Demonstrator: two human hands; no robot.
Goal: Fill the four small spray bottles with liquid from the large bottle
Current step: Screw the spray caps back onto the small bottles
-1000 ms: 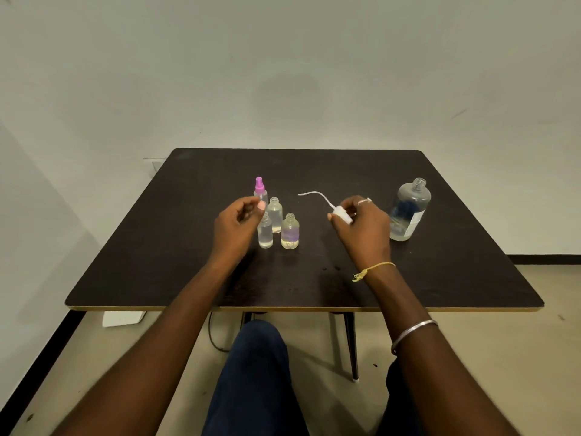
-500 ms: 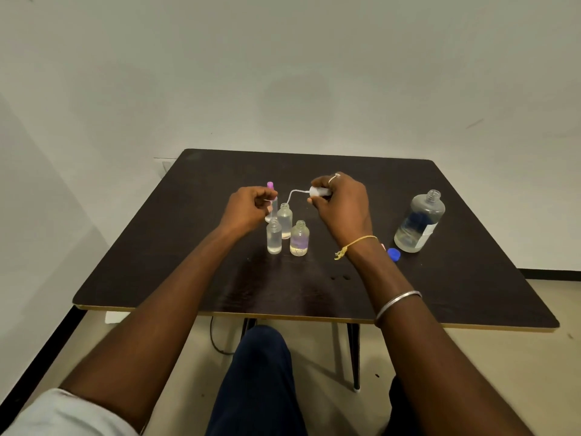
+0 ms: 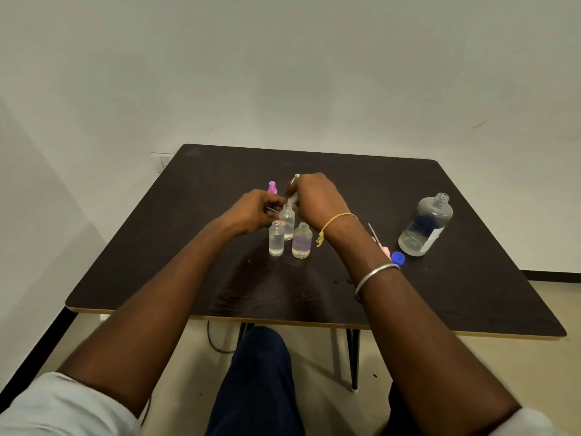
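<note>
Several small clear spray bottles stand grouped mid-table. The far one wears a pink spray cap (image 3: 272, 187). Two open ones stand in front, a plain bottle (image 3: 276, 238) and a purple-tinted bottle (image 3: 301, 240). Between them, further back, is the middle bottle (image 3: 288, 219). My right hand (image 3: 314, 196) holds a white spray head (image 3: 292, 199) right over that bottle's neck. My left hand (image 3: 254, 209) pinches the head's thin tube beside the bottle. The large clear bottle (image 3: 425, 225) stands uncapped at the right, about a quarter full.
The dark table (image 3: 440, 294) has a light front edge. A blue cap (image 3: 398, 258) and a pink spray head with tube (image 3: 381, 245) lie left of the large bottle. Small drops wet the table in front of the bottles. My knees are below the front edge.
My right hand has brought the white spray head down over the middle bottle's neck. My left hand has taken the tube's end. The view has shifted slightly, showing the pink spray head by the blue cap.
</note>
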